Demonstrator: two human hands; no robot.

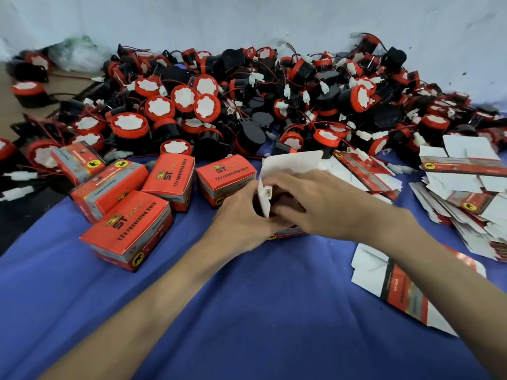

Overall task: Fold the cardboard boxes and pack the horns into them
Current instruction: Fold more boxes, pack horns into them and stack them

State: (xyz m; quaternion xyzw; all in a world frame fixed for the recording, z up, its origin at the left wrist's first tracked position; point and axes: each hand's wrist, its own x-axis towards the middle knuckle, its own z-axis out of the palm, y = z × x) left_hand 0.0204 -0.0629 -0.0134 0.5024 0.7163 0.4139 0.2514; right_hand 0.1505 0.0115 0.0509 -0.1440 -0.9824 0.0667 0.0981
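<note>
Blue cloth surface (247, 297), head view only. Both hands meet at centre on one open box (285, 231), just right of the closed boxes. Left hand (241, 215) curls round the box's left side; right hand (321, 204) curls over the top from the right, fingers down in the opening. White flap (290, 163) stands up behind the hands, i.e. the box mouth faces up and away. White connector (266, 192) shows between the hands at the mouth; horn body itself hidden, prob. inside.

Judged step: tucking wire + connector in before closing. Key relation: flap on the far side of both hands, so closing means folding it toward the person, over the right hand's fingers; right hand nearer to it.

Closed boxes (129, 231) cluster left. Horn pile (247, 100) behind, along the wall. Flat blanks (466, 193) stacked right, one loose blank (397, 286) near right forearm.
</note>
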